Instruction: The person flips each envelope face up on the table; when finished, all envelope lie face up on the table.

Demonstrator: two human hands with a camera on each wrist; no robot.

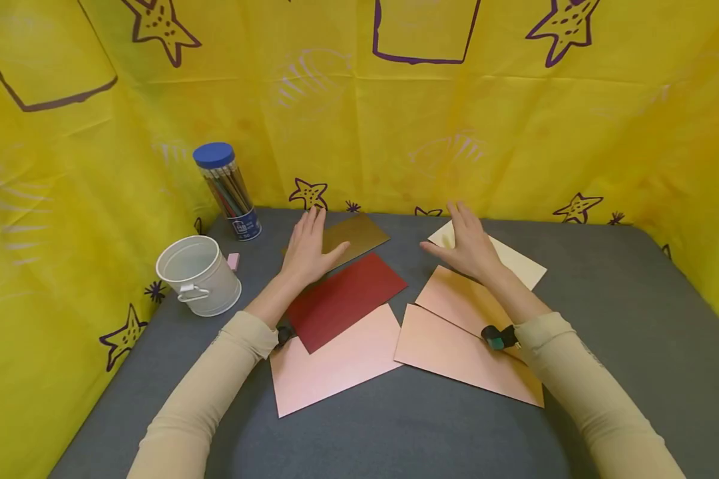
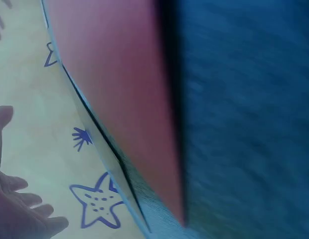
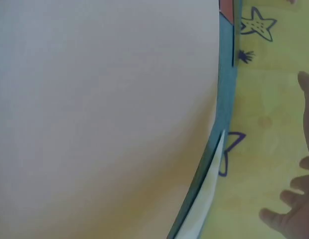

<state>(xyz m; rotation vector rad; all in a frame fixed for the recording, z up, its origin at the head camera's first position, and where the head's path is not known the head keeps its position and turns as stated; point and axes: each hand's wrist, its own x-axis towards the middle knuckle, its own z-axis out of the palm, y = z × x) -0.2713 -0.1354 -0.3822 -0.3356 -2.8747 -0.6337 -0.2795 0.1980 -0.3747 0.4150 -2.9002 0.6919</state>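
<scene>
My left hand [image 1: 313, 249] is held with fingers straight and thumb spread, over the edge of a gold-brown paper rectangle [image 1: 359, 234] and a dark red one [image 1: 349, 303]. Below the red piece, partly covered by it, lies a pale pink rectangle [image 1: 335, 376]. On the other side my right hand [image 1: 470, 246], fingers also extended, overlaps a cream rectangle [image 1: 520, 263]. Two peach rectangles, an upper one [image 1: 455, 296] and a lower one [image 1: 449, 352], lie overlapping beneath the right forearm. Both wrist views show spread fingers of the left hand [image 2: 25, 211] and right hand [image 3: 296, 214], holding nothing.
At the left stands a white metal bucket [image 1: 212, 286], with a small pink block [image 1: 234, 261] beside it. Behind is a blue-lidded clear tube of pencils [image 1: 228, 189]. A yellow patterned cloth [image 1: 359, 133] hangs around the dark grey table [image 1: 359, 439].
</scene>
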